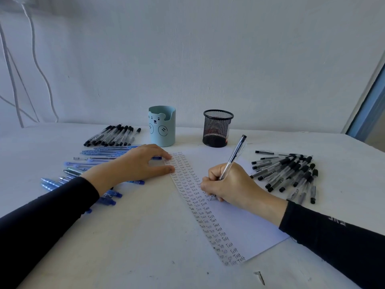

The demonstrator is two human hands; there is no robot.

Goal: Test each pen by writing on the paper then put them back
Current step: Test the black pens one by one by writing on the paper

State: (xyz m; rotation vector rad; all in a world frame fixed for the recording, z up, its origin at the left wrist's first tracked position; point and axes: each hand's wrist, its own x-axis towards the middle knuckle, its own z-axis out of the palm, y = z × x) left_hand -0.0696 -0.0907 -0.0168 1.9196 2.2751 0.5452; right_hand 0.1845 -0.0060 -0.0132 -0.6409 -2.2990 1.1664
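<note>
A white sheet of paper (245,224) lies on the table, its left part filled with columns of the handwritten word "Test". My right hand (233,186) grips a clear pen with a black cap end (235,155), its tip down on the paper beside the written columns. My left hand (137,163) lies flat with its fingertips pressing the paper's upper left edge. A pile of black pens (289,174) lies to the right of the paper. Blue pens (83,170) are spread at the left, partly under my left forearm.
A light blue bear-faced pen cup (162,126) and a black mesh pen cup (217,128) stand at the back by the wall. Another row of black pens (113,135) lies at the back left. A small screw (260,277) lies near the front edge.
</note>
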